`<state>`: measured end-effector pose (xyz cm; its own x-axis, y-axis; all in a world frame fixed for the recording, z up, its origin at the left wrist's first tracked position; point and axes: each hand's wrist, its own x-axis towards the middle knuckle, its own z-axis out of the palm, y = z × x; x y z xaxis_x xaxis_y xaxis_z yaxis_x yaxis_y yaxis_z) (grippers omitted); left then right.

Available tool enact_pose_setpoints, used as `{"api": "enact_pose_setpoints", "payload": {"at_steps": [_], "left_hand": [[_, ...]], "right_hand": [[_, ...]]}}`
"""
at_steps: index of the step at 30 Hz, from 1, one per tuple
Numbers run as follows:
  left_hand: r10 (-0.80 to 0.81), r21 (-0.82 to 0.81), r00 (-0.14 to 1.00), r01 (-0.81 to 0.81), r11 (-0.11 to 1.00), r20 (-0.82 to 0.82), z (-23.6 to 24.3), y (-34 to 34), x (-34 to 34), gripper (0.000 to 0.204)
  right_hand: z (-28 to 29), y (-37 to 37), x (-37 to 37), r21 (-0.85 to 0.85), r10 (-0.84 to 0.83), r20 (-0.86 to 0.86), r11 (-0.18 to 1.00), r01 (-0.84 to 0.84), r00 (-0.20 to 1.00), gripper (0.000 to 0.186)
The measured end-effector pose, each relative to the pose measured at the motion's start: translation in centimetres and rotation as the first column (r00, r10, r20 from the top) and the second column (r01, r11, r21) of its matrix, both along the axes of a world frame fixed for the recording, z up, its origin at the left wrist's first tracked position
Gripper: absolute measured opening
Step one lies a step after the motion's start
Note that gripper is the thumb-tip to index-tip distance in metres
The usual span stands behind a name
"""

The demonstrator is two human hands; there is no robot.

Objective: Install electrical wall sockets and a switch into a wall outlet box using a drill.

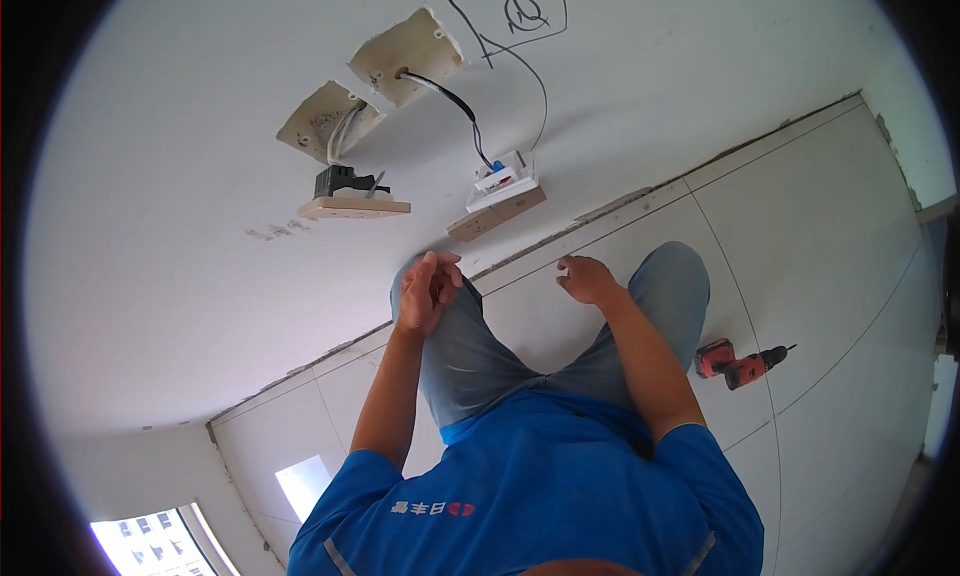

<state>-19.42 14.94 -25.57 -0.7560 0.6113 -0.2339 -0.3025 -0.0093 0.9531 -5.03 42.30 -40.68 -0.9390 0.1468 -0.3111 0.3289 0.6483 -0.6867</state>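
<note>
My left hand (428, 294) is raised over my left knee, its fingers loosely bent and apart, with nothing seen in it. Between my knees, my right hand (588, 278) has its fingers curled in; whatever they might hold is too small or hidden. Ahead of my hands a white wall plate (505, 184) hangs by dark and pale wires (450, 98) from the right wall box (420, 54). To its left a beige socket panel (355, 208) with a black back dangles on pale wires from the left wall box (322, 124). Neither hand touches them.
A beige double wall plate (498, 216) sits just below the white one. On the tiled floor (820, 236) to my right lies a red and black cordless drill (742, 368). Black marker lines (525, 11) are drawn on the white wall. A window (150, 544) shows at lower left.
</note>
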Motion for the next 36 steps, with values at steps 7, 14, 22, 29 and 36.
{"api": "enact_pose_setpoints", "payload": {"at_steps": [7,14,22,29,36], "left_hand": [[0.005,0.048,1.0,-0.005,0.999,0.003,0.2,0.3,0.1,0.042],[0.018,-0.029,0.999,-0.017,0.999,0.029,0.2,0.5,-0.1,0.04],[-0.151,-0.324,0.941,0.046,0.945,-0.304,-1.2,4.6,5.1,0.029],[0.017,-0.234,0.999,-0.006,0.972,0.044,-5.5,6.4,2.3,0.03],[0.286,-0.165,0.93,-0.252,0.954,0.232,-6.8,6.2,0.2,0.028]], "right_hand": [[-0.5,-0.1,0.3,0.031,0.047,0.029,0.998,-0.048,0.998,0.036],[-0.8,0.3,0.0,0.015,0.045,0.021,0.999,-0.046,0.999,0.038],[-0.6,0.4,0.0,0.023,0.057,0.086,0.998,-0.059,0.995,0.041],[-3.0,1.1,0.5,0.05,0.074,0.107,0.996,-0.08,0.991,0.044],[-4.9,0.9,0.3,0.122,0.111,0.211,0.983,-0.139,0.971,0.041]]}}
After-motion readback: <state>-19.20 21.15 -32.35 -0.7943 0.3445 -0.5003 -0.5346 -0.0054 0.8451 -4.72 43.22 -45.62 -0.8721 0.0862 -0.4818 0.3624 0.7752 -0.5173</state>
